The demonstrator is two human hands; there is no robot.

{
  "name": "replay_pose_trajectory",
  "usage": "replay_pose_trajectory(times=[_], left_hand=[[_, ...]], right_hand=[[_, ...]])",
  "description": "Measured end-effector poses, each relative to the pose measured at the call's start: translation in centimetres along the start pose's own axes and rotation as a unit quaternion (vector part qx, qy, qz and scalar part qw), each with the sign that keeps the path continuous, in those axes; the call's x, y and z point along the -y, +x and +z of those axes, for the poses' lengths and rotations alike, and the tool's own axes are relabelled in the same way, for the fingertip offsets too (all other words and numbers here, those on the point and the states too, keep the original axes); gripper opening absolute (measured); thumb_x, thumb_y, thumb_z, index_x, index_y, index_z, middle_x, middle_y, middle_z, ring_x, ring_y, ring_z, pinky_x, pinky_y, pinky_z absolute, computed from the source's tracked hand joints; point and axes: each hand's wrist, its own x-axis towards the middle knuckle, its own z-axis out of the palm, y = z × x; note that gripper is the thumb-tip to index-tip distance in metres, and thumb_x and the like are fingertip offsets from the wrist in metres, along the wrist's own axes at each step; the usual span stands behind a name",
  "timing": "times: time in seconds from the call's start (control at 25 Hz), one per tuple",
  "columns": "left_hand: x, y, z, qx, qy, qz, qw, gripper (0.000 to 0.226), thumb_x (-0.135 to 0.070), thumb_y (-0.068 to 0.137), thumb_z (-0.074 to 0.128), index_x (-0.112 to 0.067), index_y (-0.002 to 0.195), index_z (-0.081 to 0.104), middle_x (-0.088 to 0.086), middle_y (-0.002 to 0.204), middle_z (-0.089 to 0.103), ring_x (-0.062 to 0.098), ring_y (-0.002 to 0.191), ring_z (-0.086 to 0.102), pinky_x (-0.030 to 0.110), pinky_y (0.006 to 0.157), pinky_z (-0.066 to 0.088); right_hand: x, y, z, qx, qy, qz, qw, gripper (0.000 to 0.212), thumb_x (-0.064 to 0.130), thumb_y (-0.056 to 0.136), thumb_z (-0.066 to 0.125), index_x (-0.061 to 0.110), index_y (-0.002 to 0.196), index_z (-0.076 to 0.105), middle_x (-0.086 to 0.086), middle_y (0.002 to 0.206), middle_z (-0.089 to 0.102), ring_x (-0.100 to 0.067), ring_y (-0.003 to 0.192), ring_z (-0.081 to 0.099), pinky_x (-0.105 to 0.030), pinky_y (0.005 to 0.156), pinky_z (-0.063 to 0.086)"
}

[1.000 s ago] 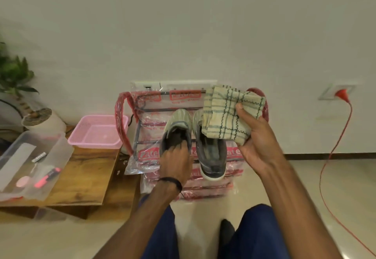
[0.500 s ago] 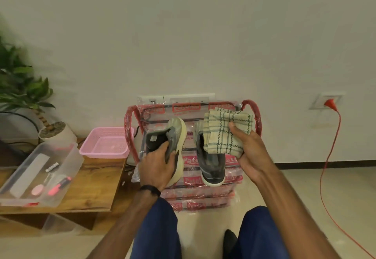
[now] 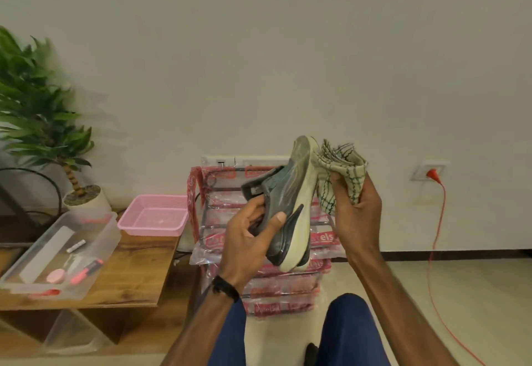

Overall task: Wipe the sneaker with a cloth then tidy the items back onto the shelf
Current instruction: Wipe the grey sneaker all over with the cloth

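left hand: my left hand [image 3: 247, 239] has the sneaker [image 3: 290, 201] gripped around the heel and collar, thumb lying across the grey side, fingers tucked in at the opening

right hand: right hand [image 3: 355, 207] is clenched round a bunched-up checked cloth [image 3: 339, 170], which is pushed right up against the pale sole edge near the toe

sneaker position: lifted clear of the shelf, tipped on its side with the toe pointing up and away, sole facing the cloth

progress: looks to me like the wiping is only just getting going. Cloth is touching the sole rim, but honestly can't tell how much of the shoe has been cleaned; the midsole looks a bit grubby

left to do: finish the wipe, then get the sneaker and cloth back on the shelf, so I'd say the tidy half isn't started

shelf: the shoe rack [image 3: 218, 221] sits right behind the hands against the wall, wrapped in clear plastic with red print. Whether a second shoe is on it I can't see; the hands and the sneaker block it

desk: low wooden desk [image 3: 135, 273] to the left carries a pink basket [image 3: 154, 216] and a clear plastic tub [image 3: 60, 250] with a few small pink and white bits inside

room: plain pale wall, potted plant [image 3: 43, 124] in the far left corner, and an orange plug and cable [image 3: 434, 181] in a wall socket on the right, trailing down to the tiled floor [image 3: 475, 293]
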Motion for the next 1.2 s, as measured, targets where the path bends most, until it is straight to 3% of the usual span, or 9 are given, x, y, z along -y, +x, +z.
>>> replay_pose_trajectory(times=[0.16,0.32,0.48,0.6,0.76,0.92,1.0,1.12,1.2], left_hand=[[-1.2,-2.4,2.5,0.012,-0.065,-0.009,0.998,0.041,-0.025,0.087,0.078,-0.028,0.126,0.063,-0.013,0.120,0.073,0.004,0.116,0.065,0.026,0.099,0.053],[-0.9,-5.4,4.6,0.022,-0.078,-0.034,0.996,0.046,-0.032,0.085,0.079,-0.026,0.128,0.063,-0.009,0.123,0.072,0.005,0.118,0.065,0.035,0.106,0.052],[0.8,-7.6,6.7,0.033,-0.054,-0.077,0.995,0.037,-0.028,0.086,0.080,-0.042,0.113,0.060,-0.021,0.113,0.069,-0.012,0.109,0.062,0.018,0.097,0.051],[2.8,-9.4,8.3,0.046,-0.054,-0.118,0.990,0.037,-0.027,0.087,0.079,-0.043,0.114,0.059,-0.019,0.115,0.070,-0.009,0.110,0.063,0.013,0.090,0.051],[5.4,-12.1,10.6,0.074,-0.044,-0.158,0.984,0.035,-0.025,0.088,0.079,-0.037,0.116,0.062,-0.017,0.113,0.074,-0.001,0.112,0.066,0.027,0.099,0.054],[7.6,-14.0,11.8,0.091,-0.035,-0.184,0.978,0.037,-0.029,0.089,0.079,-0.032,0.122,0.064,-0.015,0.118,0.074,0.005,0.115,0.067,0.040,0.105,0.052],[8.7,-14.0,11.8,0.095,-0.032,-0.198,0.975,0.044,-0.035,0.089,0.078,-0.027,0.129,0.063,-0.010,0.122,0.073,0.010,0.118,0.066,0.045,0.106,0.051],[9.2,-14.7,12.4,0.074,0.078,-0.150,0.983,0.057,-0.048,0.090,0.074,-0.031,0.141,0.053,-0.011,0.126,0.069,0.006,0.117,0.064,0.039,0.101,0.054],[8.7,-15.9,13.0,0.017,0.200,-0.055,0.978,0.065,-0.046,0.093,0.069,-0.029,0.149,0.042,-0.011,0.136,0.058,0.004,0.125,0.055,0.027,0.106,0.047]], right_hand=[[3.2,-1.9,-2.2,0.025,-0.056,-0.080,0.995,0.031,0.011,0.100,0.060,0.020,0.130,0.063,0.022,0.118,0.068,0.004,0.113,0.062,-0.011,0.094,0.046],[3.1,-2.9,-5.4,0.050,-0.109,-0.092,0.989,0.032,0.010,0.101,0.058,0.018,0.133,0.062,0.017,0.121,0.068,0.001,0.114,0.063,-0.020,0.097,0.050],[0.6,-4.1,-8.0,0.084,-0.135,-0.083,0.984,0.036,0.006,0.100,0.058,0.018,0.133,0.062,0.010,0.117,0.070,0.001,0.097,0.064,-0.019,0.086,0.052],[-1.7,-3.7,-10.8,0.116,-0.176,-0.083,0.974,0.037,0.001,0.099,0.058,0.012,0.133,0.061,0.009,0.122,0.068,0.001,0.112,0.063,-0.015,0.095,0.047],[-5.7,-4.2,-14.5,0.176,-0.230,-0.116,0.950,0.042,0.008,0.097,0.055,0.014,0.139,0.058,0.008,0.137,0.061,-0.003,0.128,0.055,-0.022,0.107,0.043],[-10.7,-6.5,-16.7,0.245,-0.349,-0.155,0.891,0.049,0.013,0.095,0.054,0.017,0.144,0.053,0.001,0.150,0.050,-0.016,0.145,0.039,-0.043,0.117,0.036],[-11.8,-7.3,-17.1,0.283,-0.382,-0.169,0.863,0.050,0.021,0.095,0.045,0.016,0.144,0.053,-0.002,0.152,0.048,-0.019,0.147,0.036,-0.045,0.120,0.030],[-12.1,-7.3,-17.5,0.321,-0.407,-0.167,0.839,0.054,0.022,0.093,0.040,0.016,0.144,0.053,-0.003,0.153,0.047,-0.019,0.148,0.035,-0.045,0.122,0.026],[-12.3,-7.2,-18.2,0.333,-0.414,-0.162,0.831,0.055,0.021,0.091,0.039,0.016,0.145,0.053,-0.002,0.153,0.047,-0.019,0.148,0.034,-0.045,0.122,0.025]])
